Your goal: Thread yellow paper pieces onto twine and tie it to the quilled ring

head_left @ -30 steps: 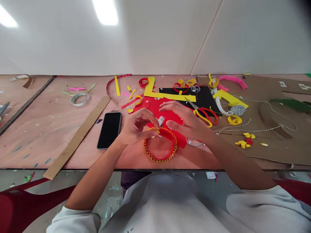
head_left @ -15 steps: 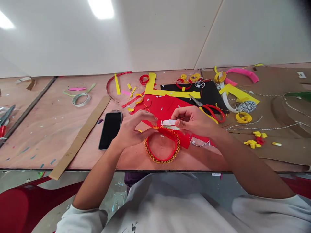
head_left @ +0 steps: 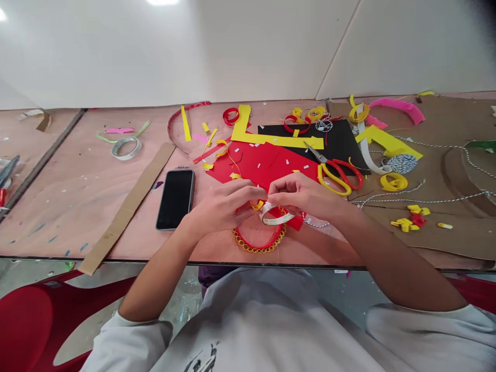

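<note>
My right hand (head_left: 300, 194) pinches a small roll of white tape (head_left: 277, 219), which hangs tilted below the fingertips. My left hand (head_left: 230, 201) is closed, its fingertips meeting the right thumb at the tape's upper edge; what they grip is hidden. A small yellow paper piece (head_left: 257, 205) shows just under the left fingers. Beneath both hands a red paper ring (head_left: 259, 245), edged with little yellow paper coils, lies near the table's front edge; its far side is covered by the hands and tape.
Red paper (head_left: 251, 160), black paper (head_left: 341, 137) and an L-shaped yellow strip (head_left: 279, 141) lie beyond the hands. Scissors (head_left: 335, 173) rest to the right. Left are a phone (head_left: 175, 200), a cardboard strip (head_left: 129, 209) and another tape roll (head_left: 126, 148). Striped string (head_left: 403, 164) sits on brown cardboard (head_left: 437, 206).
My left fingers have closed in and moved right to meet the right hand. The tape roll has tipped down over the ring's far side. The view has shifted slightly.
</note>
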A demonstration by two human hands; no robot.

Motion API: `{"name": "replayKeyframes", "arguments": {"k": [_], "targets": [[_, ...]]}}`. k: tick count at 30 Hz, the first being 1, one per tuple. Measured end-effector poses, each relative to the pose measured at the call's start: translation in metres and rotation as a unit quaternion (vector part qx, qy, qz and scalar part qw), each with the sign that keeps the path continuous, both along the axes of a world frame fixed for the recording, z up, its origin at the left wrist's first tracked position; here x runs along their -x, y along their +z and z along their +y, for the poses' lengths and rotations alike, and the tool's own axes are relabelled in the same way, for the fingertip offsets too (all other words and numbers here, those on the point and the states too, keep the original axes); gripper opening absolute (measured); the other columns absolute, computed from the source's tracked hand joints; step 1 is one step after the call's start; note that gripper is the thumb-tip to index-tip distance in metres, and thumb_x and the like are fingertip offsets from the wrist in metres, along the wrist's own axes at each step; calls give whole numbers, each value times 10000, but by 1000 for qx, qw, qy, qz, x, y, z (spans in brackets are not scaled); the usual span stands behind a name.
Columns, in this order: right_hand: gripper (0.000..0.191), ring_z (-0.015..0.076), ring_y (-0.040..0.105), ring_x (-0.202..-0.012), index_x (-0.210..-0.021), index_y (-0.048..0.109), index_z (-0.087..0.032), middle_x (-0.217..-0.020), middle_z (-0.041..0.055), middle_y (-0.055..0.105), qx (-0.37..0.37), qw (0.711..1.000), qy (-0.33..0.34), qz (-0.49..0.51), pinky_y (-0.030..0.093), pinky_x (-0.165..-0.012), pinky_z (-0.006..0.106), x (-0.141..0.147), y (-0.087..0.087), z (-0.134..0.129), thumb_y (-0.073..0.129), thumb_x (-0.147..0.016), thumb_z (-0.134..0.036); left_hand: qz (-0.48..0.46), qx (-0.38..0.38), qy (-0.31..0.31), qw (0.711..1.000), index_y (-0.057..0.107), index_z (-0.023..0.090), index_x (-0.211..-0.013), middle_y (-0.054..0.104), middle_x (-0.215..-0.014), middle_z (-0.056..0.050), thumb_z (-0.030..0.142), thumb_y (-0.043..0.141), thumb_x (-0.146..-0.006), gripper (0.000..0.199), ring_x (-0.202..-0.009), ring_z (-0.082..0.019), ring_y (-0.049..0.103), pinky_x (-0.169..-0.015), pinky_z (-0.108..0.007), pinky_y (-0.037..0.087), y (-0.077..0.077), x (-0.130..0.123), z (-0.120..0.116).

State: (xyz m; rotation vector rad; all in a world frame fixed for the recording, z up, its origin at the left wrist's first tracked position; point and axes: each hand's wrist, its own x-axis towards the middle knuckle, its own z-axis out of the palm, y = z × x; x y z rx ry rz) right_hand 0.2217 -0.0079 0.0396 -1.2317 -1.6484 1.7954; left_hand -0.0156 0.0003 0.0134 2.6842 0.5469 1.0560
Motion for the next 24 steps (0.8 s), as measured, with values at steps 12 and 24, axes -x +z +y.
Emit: {"name": "replayKeyframes", "arguments": {"k": [12,24], "targets": [[217,71,349,-437,-652,608,-188,-491,-55,431,47,999,11,-1,219,-444,265,-1,-1,0,683,-801,-326,51,25,-25,998,635,229,-1124,726,-932,-50,212,580,-1033,108,-822,-134,695,-756,-217,527,3,-3,-3],[346,64,334,-491,-688,624,-177,-541,-59,436,22,999,33,-38,206,-478,265,1,0,-1,781,-790,-468,23,85,-27,996,676,268,-1083,701,-869,-54,360,548,-1059,160,-782,-146,682,-745,-255,551,0,-5,-4]]}}
